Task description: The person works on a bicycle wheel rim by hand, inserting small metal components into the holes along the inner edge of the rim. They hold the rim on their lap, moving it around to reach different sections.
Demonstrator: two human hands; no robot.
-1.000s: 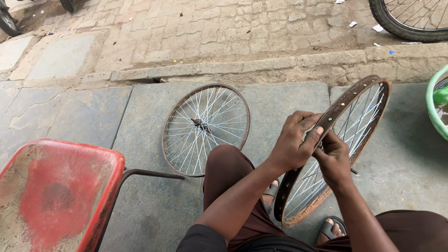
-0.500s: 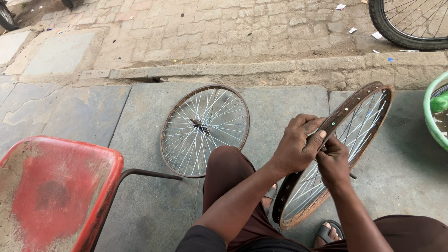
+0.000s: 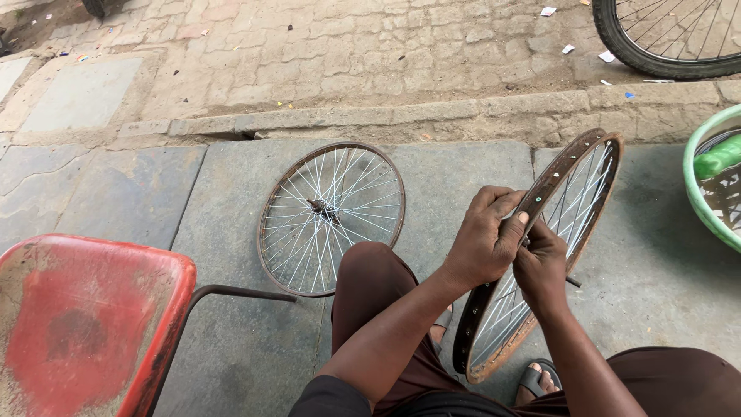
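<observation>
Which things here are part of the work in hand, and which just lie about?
In hand: rusty upright wheel rim, left hand and right hand both gripping its edge.
Lying about: flat spoked wheel, red chair, green basin, tyred wheel.

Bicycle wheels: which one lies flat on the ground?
The bare spoked wheel left of the hands lies flat on the slab. The rusty rim is held upright; the tyred wheel stands top right.

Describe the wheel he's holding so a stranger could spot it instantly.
Start at the grey stone slab below the kerb. Two bare spoked rims are there; it is the rusty brown rim standing tilted on edge, gripped by the left hand and right hand, not the one lying flat.
</observation>
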